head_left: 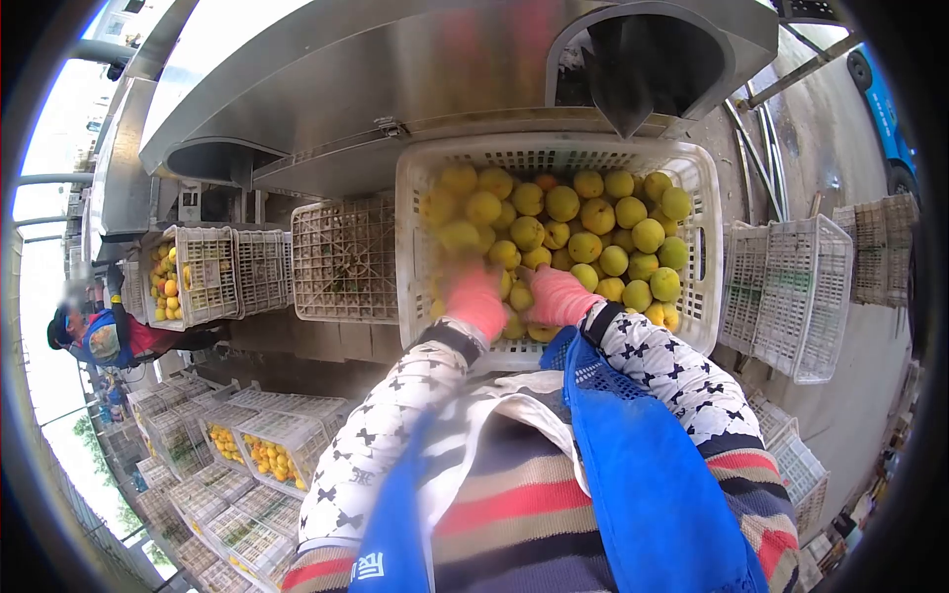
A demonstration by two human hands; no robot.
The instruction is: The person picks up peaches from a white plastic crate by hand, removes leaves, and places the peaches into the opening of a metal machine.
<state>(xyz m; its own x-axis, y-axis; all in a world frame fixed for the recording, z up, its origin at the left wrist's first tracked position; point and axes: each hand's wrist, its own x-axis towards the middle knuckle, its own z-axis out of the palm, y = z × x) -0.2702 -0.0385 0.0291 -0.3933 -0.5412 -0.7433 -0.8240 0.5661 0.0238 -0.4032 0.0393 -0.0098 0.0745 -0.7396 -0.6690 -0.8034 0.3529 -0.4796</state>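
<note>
A large white plastic crate (704, 247) stands in front of me, filled with yellow-green peaches (585, 246). Both hands wear pink gloves and reach down among the fruit at the crate's near side. My left hand (474, 299) is smeared by motion, over the peaches left of the middle. Close to its right, my right hand (557, 296) lies low among the peaches, its fingers bent toward the left hand and partly hidden. I cannot tell whether either hand grips a peach. The peaches at the crate's left side are blurred too.
A metal machine with an oval chute opening (638, 64) rises behind the crate. An upturned crate (344, 259) is at left, stacked crates (791, 292) at right. Further left, a person (109, 331) stands by a fruit crate (208, 277). More crates (282, 445) fill the lower left.
</note>
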